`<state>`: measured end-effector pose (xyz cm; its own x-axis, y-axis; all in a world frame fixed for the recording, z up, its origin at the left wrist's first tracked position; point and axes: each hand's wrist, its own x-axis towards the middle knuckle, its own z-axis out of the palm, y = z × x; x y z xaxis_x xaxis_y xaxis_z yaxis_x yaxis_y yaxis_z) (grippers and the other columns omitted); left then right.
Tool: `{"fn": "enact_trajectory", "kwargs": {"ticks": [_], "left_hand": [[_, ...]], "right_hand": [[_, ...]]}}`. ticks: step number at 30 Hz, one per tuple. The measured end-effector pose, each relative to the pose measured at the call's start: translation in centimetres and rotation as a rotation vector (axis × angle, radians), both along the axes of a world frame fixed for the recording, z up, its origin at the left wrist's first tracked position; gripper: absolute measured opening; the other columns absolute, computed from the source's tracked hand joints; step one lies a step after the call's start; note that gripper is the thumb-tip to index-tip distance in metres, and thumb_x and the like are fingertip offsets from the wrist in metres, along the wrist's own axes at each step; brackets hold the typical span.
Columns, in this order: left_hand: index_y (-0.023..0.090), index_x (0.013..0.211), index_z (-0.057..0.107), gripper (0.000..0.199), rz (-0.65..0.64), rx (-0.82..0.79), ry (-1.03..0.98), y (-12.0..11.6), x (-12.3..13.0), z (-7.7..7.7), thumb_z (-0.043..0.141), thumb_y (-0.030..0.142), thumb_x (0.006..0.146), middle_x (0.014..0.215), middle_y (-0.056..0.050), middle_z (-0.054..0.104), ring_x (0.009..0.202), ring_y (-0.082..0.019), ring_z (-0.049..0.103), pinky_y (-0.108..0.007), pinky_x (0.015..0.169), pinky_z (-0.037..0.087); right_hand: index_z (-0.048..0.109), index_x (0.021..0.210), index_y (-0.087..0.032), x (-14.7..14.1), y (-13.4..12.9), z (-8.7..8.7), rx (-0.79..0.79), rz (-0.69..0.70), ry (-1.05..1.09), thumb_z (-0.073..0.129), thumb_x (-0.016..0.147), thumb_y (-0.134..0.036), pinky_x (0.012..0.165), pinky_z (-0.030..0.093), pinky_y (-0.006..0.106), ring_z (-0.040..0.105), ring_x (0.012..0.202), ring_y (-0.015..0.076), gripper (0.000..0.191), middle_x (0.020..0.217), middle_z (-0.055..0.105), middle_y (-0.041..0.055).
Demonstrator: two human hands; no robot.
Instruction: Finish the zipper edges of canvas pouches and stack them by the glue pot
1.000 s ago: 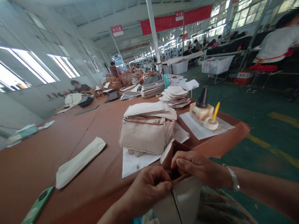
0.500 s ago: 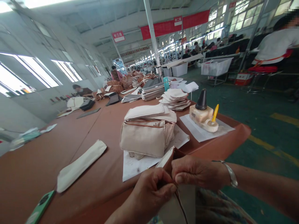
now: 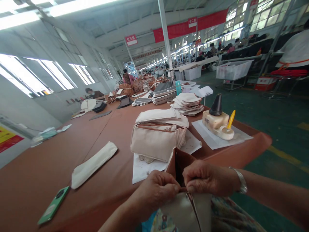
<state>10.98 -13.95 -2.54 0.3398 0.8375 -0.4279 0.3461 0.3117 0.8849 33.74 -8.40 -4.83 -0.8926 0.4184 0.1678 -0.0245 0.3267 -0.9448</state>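
Two hands: left (image 3: 154, 190), right (image 3: 207, 178), pinching pouch rim (image 3: 180, 164) (leather, probably).

Your head camera looks forward and down, close over your left hand (image 3: 154, 191), right hand (image 3: 207, 178) and canvas pouch (image 3: 181, 214), and along the long brown-topped worktable (image 3: 48, 158).

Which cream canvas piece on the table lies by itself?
The long, narrow cream canvas strip, lying flat on the brown tabletop, left of the stacked cream canvas pieces on white paper.

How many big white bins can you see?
2: one sits on a metal rack at the right, and one stands farther back under a white-topped table. More may be hidden down the hall.
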Motion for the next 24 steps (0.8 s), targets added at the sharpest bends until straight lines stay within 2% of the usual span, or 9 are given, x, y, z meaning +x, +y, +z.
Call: {"fn": "enact_trajectory", "kwargs": {"ticks": [6, 9, 13, 15, 17, 19, 21, 22, 24], "left_hand": [[0.014, 0.07, 0.061, 0.006, 0.058, 0.074, -0.03, -1.2, 1.5, -0.2, 0.061, 0.019, 0.069, 0.057, 0.004, 0.047, 0.051, -0.008, 0.033, -0.021, 0.047, 0.023], [0.014, 0.074, 0.062, 0.004, -0.015, 0.171, 0.069, -1.4, 0.4, 0.5, 0.062, 0.017, 0.071, 0.063, 0.003, 0.05, 0.057, -0.009, 0.039, -0.02, 0.05, 0.028], [0.015, 0.077, 0.067, 0.024, -0.252, 0.105, 0.188, -1.1, -3.2, 2.6, 0.072, 0.038, 0.073, 0.067, 0.003, 0.053, 0.061, -0.012, 0.043, -0.021, 0.053, 0.032], [0.016, 0.071, 0.068, 0.025, -0.294, 0.203, 0.305, -1.0, -4.6, 4.0, 0.072, 0.041, 0.075, 0.065, 0.002, 0.054, 0.063, -0.014, 0.046, -0.021, 0.057, 0.035], [0.018, 0.066, 0.067, 0.023, -0.309, 0.39, 0.4, -1.1, -4.8, 5.3, 0.069, 0.037, 0.08, 0.065, 0.001, 0.055, 0.07, -0.016, 0.049, -0.022, 0.067, 0.038], [0.02, 0.069, 0.067, 0.018, -0.331, 0.543, 0.456, -1.4, -3.7, 6.1, 0.065, 0.031, 0.083, 0.07, 0.0, 0.059, 0.076, -0.017, 0.051, -0.023, 0.075, 0.038], [0.02, 0.073, 0.067, 0.017, -0.315, 0.593, 0.496, -1.5, -2.1, 6.5, 0.062, 0.03, 0.086, 0.073, 0.0, 0.06, 0.074, -0.016, 0.05, -0.023, 0.072, 0.037], [0.02, 0.074, 0.067, 0.019, -0.292, 0.573, 0.501, -1.5, -1.4, 6.5, 0.061, 0.031, 0.087, 0.074, 0.001, 0.059, 0.071, -0.015, 0.049, -0.022, 0.068, 0.036], [0.018, 0.074, 0.067, 0.025, -0.252, 0.458, 0.474, -1.1, -1.1, 6.6, 0.06, 0.038, 0.088, 0.07, 0.002, 0.055, 0.064, -0.013, 0.044, -0.021, 0.058, 0.032]], "right_hand": [[0.063, 0.084, -0.008, 0.1, 0.5, 0.0, -0.035, 0.041, -0.029, 0.056, 0.091, -0.052, 0.053, 0.031, 0.018, 0.04, 0.062, 0.0093, 0.045, 0.072, 0.051, -0.0006], [0.065, 0.087, -0.008, 0.3, 0.9, 0.3, -0.023, 0.077, -0.052, 0.058, 0.091, -0.051, 0.053, 0.031, 0.018, 0.041, 0.063, 0.0093, 0.043, 0.072, 0.052, -0.0008], [0.067, 0.095, -0.009, 1.3, 2.4, 0.8, -0.059, 0.109, -0.041, 0.062, 0.089, -0.045, 0.064, 0.041, 0.021, 0.051, 0.074, 0.0131, 0.037, 0.083, 0.06, 0.0038], [0.068, 0.098, -0.009, 2.0, 3.5, 1.4, -0.093, 0.141, -0.061, 0.063, 0.088, -0.042, 0.07, 0.045, 0.023, 0.056, 0.08, 0.0153, 0.035, 0.089, 0.063, 0.006], [0.068, 0.103, -0.01, 2.1, 4.3, 2.6, -0.11, 0.178, -0.123, 0.064, 0.088, -0.041, 0.072, 0.047, 0.025, 0.059, 0.082, 0.0162, 0.035, 0.091, 0.065, 0.0063], [0.066, 0.111, -0.012, 1.3, 4.4, 4.1, -0.026, 0.162, -0.151, 0.065, 0.087, -0.038, 0.079, 0.047, 0.027, 0.061, 0.09, 0.0176, 0.036, 0.1, 0.066, 0.0068], [0.064, 0.118, -0.015, -0.5, 3.6, 5.3, 0.123, 0.114, -0.105, 0.069, 0.084, -0.036, 0.089, 0.044, 0.028, 0.058, 0.102, 0.0188, 0.04, 0.111, 0.065, 0.0065], [0.064, 0.118, -0.016, -1.6, 3.0, 5.6, 0.181, 0.105, -0.076, 0.073, 0.081, -0.036, 0.088, 0.044, 0.026, 0.058, 0.101, 0.0187, 0.043, 0.111, 0.064, 0.0055], [0.066, 0.109, -0.014, -3.6, 1.8, 5.3, 0.252, 0.08, -0.052, 0.08, 0.072, -0.039, 0.071, 0.045, 0.021, 0.057, 0.082, 0.0148, 0.046, 0.092, 0.064, 0.0005]]}}
